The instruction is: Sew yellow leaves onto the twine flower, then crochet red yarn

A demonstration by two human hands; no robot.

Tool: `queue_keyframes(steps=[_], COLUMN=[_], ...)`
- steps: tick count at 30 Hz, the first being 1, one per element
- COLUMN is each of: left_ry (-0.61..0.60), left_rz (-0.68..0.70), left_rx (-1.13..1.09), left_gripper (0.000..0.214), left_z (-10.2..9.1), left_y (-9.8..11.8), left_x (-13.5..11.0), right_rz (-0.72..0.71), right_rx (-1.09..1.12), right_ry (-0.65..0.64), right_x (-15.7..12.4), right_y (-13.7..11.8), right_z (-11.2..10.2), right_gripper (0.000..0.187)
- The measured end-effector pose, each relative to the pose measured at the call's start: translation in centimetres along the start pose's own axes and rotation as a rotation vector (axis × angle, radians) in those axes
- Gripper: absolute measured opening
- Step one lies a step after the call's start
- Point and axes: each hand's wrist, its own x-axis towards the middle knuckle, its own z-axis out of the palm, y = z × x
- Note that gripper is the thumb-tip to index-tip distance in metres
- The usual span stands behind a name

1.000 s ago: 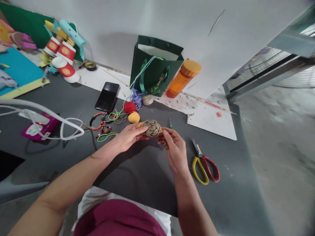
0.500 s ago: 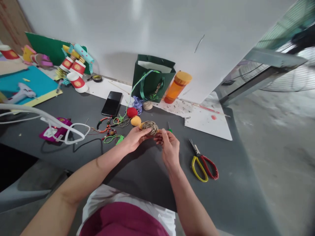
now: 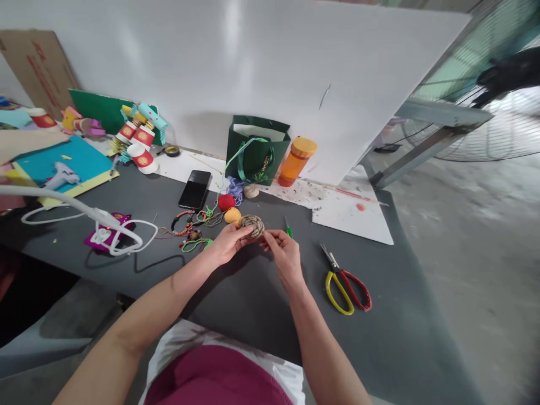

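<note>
Two bare hands fill my view, both working at one coiled twine ball (image 3: pixel 252 226) held over the dark grey desk (image 3: pixel 253 315). The left hand (image 3: pixel 228 243) grips the ball from the left, its fingers curled against the coil. The right hand (image 3: pixel 284 256) comes in from the other side with its fingers bent. From here I can't tell whether its fingertips touch the ball or sit just beside it, but the hands are not pressed together.

Taking that ball as my mark, a yellow-orange ball (image 3: pixel 232 215) sits just beyond it to the left, with a red ball (image 3: pixel 226 202) just past that. A small green-handled tool (image 3: pixel 288 229) lies near it on the right, and red-and-yellow-handled scissors (image 3: pixel 343 289) lie farther right. Straight beyond it are a small twine spool (image 3: pixel 251 191), purple yarn (image 3: pixel 235 190), a green paper bag (image 3: pixel 257 152) and an orange bottle (image 3: pixel 296 161). To its left are a beaded cord (image 3: pixel 183 222), a green cord (image 3: pixel 194 243) and a black phone (image 3: pixel 194 189).
</note>
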Motion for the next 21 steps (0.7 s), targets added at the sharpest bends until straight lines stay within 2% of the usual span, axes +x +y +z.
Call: queue_keyframes(steps=[9, 12, 15, 18, 21], left_ry=[-0.040, -0.051, -0.010, 0.017, 0.009], left_rz=[0.030, 0.002, -0.060, -0.120, -0.153], left_rx=[0.011, 0.011, 0.001, 0.010, 0.033], left_gripper=[0.048, 0.048, 0.060, 0.067, 0.063], left_z=[0.2, 0.2, 0.0, -0.1, 0.0], left_y=[0.6, 1.0, 1.2, 1.4, 1.7], left_x=[-0.3, -0.5, -0.7, -0.9, -1.3], right_rz=[0.063, 0.079, 0.123, 0.186, 0.246], right_rx=[-0.040, -0.033, -0.031, -0.043, -0.062], right_ry=[-0.074, -0.076, -0.076, -0.065, -0.050], right_x=[1.5, 3.4, 5.7, 8.0, 9.9], right_y=[-1.1, -1.7, -1.9, -2.0, -2.3], right_z=[-0.9, -1.2, -1.9, -3.1, -4.7], right_gripper=[0.038, 0.040, 0.040, 0.038, 0.034])
